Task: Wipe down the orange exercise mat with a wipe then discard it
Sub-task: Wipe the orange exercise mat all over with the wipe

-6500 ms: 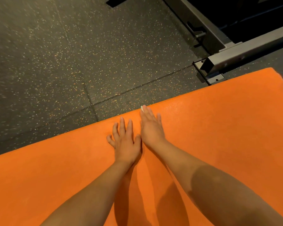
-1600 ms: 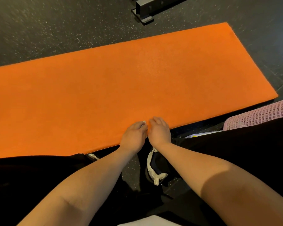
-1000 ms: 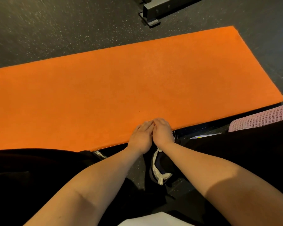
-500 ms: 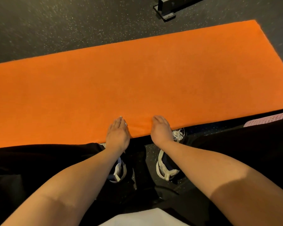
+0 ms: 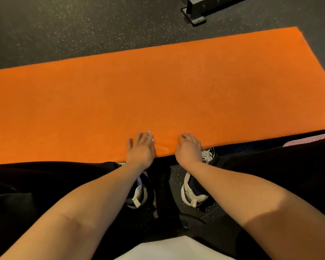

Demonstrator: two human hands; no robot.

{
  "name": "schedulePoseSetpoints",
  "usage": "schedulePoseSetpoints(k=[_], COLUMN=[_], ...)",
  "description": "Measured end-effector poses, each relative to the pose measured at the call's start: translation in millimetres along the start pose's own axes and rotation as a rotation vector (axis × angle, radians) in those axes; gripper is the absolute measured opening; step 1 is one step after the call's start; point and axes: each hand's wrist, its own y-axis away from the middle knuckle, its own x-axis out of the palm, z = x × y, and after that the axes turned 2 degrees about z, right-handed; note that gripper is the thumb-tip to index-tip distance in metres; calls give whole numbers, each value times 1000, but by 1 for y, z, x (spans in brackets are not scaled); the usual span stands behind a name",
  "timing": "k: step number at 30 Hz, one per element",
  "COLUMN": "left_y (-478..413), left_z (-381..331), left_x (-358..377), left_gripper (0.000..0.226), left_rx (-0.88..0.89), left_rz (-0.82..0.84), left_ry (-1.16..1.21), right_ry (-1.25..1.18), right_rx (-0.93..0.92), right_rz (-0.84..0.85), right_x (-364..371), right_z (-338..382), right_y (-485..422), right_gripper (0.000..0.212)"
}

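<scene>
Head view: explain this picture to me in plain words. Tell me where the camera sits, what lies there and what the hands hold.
No machine: a person wears one camera on the head, looking down at their own arms. The orange mat lies flat on a dark speckled floor. The left hand rests on the mat's near edge, fingers fairly straight; the right hand sits beside it, apart, fingers curled. No wipe is clearly visible, so what they hold is unclear. The person's shoes show below.

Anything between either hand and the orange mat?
Nothing visible. The left hand and the right hand both rest directly on the near edge of the orange mat, a gap between them.
</scene>
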Motion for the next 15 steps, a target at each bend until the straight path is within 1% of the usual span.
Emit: schedulePoseSetpoints(k=[1,3,6,7,10,12,15], left_y=[-3,-5,-9,-13,-22,-23,-19], left_z=[10,16,4,1,-12,-22,-36], left_x=[-5,-13,-16,-16,-21,-29,-40], left_gripper=[54,51,45,44,49,53,48], left_rx=[-47,-84,-120,-101,66,102,44], left_rz=[19,53,11,-22,-75,-92,-103], left_ry=[11,39,78,129,387,561,882], right_ry=[10,21,10,4,-69,-263,-695], right_rx=[-10,-25,-42,-45,-53,-44,64], right_rz=[10,30,49,52,76,119,153], right_x=[0,0,-2,-3,-7,-11,-19], right_z=[2,3,8,10,21,33,49], right_y=[0,0,-2,-4,-12,-18,-21], right_gripper=[44,45,44,44,43,47,54])
